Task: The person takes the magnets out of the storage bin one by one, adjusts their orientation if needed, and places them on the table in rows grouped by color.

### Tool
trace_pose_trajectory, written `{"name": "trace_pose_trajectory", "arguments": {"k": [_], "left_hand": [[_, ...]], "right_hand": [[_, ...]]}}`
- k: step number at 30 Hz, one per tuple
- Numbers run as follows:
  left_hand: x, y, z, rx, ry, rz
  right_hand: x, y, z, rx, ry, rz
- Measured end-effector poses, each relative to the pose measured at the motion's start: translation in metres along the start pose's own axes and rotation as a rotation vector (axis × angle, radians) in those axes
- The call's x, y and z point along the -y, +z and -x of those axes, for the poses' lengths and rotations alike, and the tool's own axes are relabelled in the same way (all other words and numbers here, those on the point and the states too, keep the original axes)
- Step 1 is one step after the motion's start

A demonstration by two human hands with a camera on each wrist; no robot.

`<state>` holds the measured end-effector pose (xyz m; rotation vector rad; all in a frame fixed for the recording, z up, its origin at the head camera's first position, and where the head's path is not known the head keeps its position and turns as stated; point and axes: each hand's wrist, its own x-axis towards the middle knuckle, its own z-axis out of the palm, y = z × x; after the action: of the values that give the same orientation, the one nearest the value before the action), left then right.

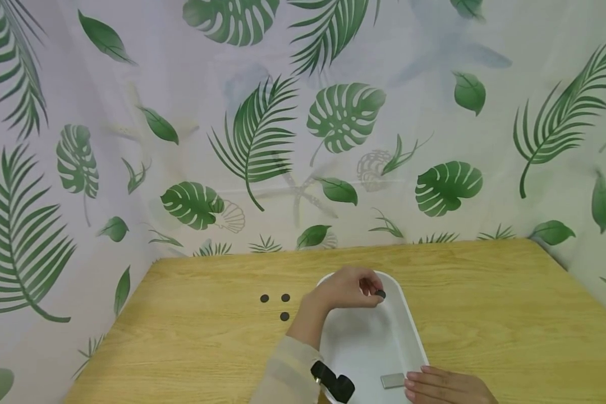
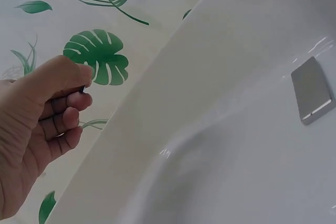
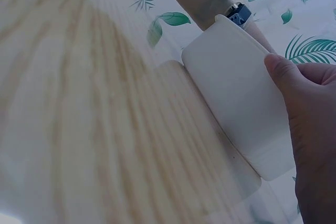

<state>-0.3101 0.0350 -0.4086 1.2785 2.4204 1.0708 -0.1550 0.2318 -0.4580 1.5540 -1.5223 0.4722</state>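
Observation:
My left hand (image 1: 350, 287) is over the far end of a white tray (image 1: 358, 342), pinching a small black disc (image 1: 380, 293) between thumb and fingertips. In the left wrist view only a dark sliver of that disc (image 2: 82, 89) shows. Near the front right, my right hand (image 1: 449, 386) holds the tray's side rim. The right wrist view shows its thumb (image 3: 281, 69) on the outer wall, with the fingers over the other side. A flat silver rectangular piece (image 1: 393, 381) lies on the tray floor by the right fingertips.
Three black discs (image 1: 285, 316) lie flat on the wooden table (image 1: 192, 331), left of the tray. A leaf-patterned cloth (image 1: 283, 140) hangs behind the table and along its sides. A black wrist camera (image 1: 333, 382) is strapped to the left wrist.

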Motion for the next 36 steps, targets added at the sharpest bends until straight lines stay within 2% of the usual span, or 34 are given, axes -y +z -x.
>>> {"name": "trace_pose_trajectory", "arguments": {"k": [3,6,10,18,26,31,36], "left_hand": [[0.0,-0.006,0.002,-0.011,-0.022,0.02],[-0.002,-0.014,0.004,-0.024,-0.015,0.067],[-0.01,-0.024,0.008,-0.027,0.033,0.094],[-0.014,-0.034,0.017,-0.017,0.076,0.07],[-0.018,-0.042,0.028,-0.023,0.154,0.046],[-0.02,-0.049,0.037,-0.021,0.148,0.031],[-0.019,-0.053,0.046,-0.002,0.12,0.035]], "right_hand": [[0.0,-0.002,-0.003,0.0,0.005,-0.014],[0.0,-0.004,-0.001,0.009,0.015,-0.03],[-0.001,-0.005,0.004,0.01,0.012,-0.027],[-0.001,-0.004,0.006,-0.022,0.013,-0.026],[0.0,-0.001,0.002,-0.045,0.023,-0.022],[0.001,0.001,0.004,-0.048,0.03,-0.035],[-0.001,0.003,0.007,-0.03,-0.006,-0.025]]}}
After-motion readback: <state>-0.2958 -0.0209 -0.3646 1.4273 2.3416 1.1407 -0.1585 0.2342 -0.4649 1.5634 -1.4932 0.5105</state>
